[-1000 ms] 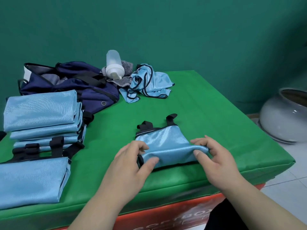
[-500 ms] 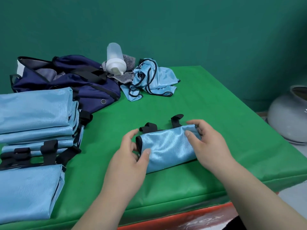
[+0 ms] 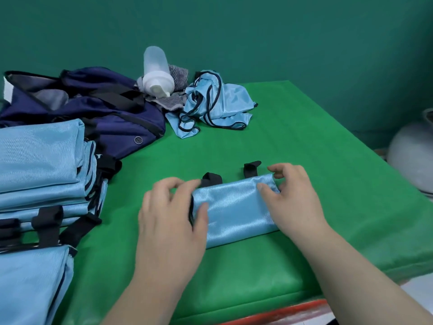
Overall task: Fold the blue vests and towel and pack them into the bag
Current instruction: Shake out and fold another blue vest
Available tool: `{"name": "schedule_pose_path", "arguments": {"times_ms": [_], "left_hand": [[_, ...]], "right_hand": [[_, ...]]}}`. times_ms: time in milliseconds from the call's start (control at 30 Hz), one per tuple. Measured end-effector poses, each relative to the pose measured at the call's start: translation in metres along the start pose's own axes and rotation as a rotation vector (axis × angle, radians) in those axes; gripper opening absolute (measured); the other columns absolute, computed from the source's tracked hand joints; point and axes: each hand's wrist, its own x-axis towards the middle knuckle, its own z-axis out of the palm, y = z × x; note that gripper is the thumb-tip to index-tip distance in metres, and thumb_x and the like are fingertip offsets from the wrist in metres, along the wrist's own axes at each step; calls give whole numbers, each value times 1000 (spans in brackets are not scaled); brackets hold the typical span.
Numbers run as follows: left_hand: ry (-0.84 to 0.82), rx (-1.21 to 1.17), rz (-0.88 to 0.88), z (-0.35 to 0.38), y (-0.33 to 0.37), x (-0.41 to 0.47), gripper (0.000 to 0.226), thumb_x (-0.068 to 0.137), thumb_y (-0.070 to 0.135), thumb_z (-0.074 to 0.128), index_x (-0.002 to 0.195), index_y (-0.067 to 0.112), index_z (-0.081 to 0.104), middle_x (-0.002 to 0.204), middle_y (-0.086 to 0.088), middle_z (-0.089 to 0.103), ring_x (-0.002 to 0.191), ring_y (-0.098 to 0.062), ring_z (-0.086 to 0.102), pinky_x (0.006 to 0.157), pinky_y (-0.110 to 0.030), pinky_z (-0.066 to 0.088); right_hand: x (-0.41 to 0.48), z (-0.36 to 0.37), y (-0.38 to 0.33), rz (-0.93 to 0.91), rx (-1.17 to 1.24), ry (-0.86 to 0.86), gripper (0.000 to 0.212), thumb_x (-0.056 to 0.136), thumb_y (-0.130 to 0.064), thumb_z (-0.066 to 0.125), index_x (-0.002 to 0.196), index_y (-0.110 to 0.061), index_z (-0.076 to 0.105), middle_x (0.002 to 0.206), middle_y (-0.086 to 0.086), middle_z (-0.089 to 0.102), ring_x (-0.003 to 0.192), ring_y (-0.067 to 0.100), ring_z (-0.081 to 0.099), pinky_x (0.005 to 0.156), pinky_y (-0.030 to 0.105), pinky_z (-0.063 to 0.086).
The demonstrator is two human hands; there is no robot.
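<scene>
Vest (image 3: 234, 207) now doubled over; left hand (image 3: 171, 221), right hand (image 3: 295, 200) farther forward.

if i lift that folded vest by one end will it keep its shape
Probably not: the folded vest is thin, glossy fabric, so it would likely sag and slip open. The left hand and right hand grip both ends, suggesting it needs support.

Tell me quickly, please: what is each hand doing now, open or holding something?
Left hand: grips the left end of the folded vest.
Right hand: grips the right end of the same vest.
</scene>
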Motion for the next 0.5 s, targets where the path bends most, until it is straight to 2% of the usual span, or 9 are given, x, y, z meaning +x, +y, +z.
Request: {"name": "schedule_pose_path", "arguments": {"times_ms": [67,133,200,267,367,433,500], "left_hand": [[-47,31,264,5,2,-2,33,93,35,53,123,24,63,126,5,55,123,-21,50,105,-43,36],[-182,94,398,17,2,-6,36,94,35,46,125,25,61,137,6,56,136,-19,45,113,-47,29],[-298,163,370,27,0,-9,43,95,37,40,134,25,54,146,9,51,143,-16,38,118,-50,25],[-362,216,333,31,-4,-8,48,97,38,35,141,23,49,150,8,47,144,-14,36,116,-54,28],[-479,247,290,30,-9,-8,54,99,40,27,147,22,44,156,8,38,147,-12,28,113,-58,32],[-528,261,232,27,-12,-9,66,97,48,10,155,24,28,164,12,15,152,-8,4,121,-54,16],[-542,264,167,20,-13,-9,76,89,54,-6,158,27,11,164,17,-8,149,-4,-14,123,-48,0]], "right_hand": [[-5,-4,-2,-124,-115,84,36,89,-39,62,121,-24,59,119,-4,53,116,23,51,105,44,38],[-15,-7,-7,-334,-185,161,34,88,-37,56,116,-20,63,120,0,56,127,28,46,112,51,29],[-30,-6,-13,-505,-225,68,37,90,-34,47,118,-18,64,130,0,57,140,29,37,118,58,17],[-42,3,-15,-601,-342,-120,45,96,-35,36,131,-18,58,141,-2,54,146,25,32,120,58,7],[-44,9,-9,-577,-502,-302,60,100,-47,17,148,-21,42,157,-6,40,151,17,24,121,53,-2],[-39,2,-6,-510,-523,-363,73,94,-56,3,156,-25,27,165,-12,17,153,8,3,122,50,-10],[-33,-6,-1,-447,-523,-398,81,87,-62,-7,159,-30,13,165,-18,-4,150,2,-15,122,49,-13]]}}
